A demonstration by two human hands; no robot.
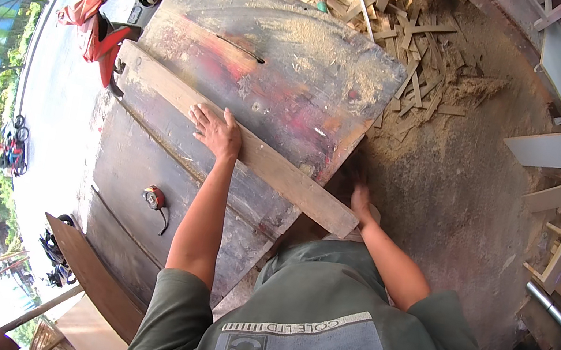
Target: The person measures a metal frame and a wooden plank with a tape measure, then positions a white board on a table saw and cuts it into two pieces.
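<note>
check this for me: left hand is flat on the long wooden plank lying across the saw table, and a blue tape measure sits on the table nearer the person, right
Not quite. The head view shows the left hand flat on the long wooden plank lying across the saw table, but the tape measure nearer the person is red, not blue.

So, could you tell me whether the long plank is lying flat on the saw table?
Flat: the plank lies across the saw table, left hand pressed on it.
</note>
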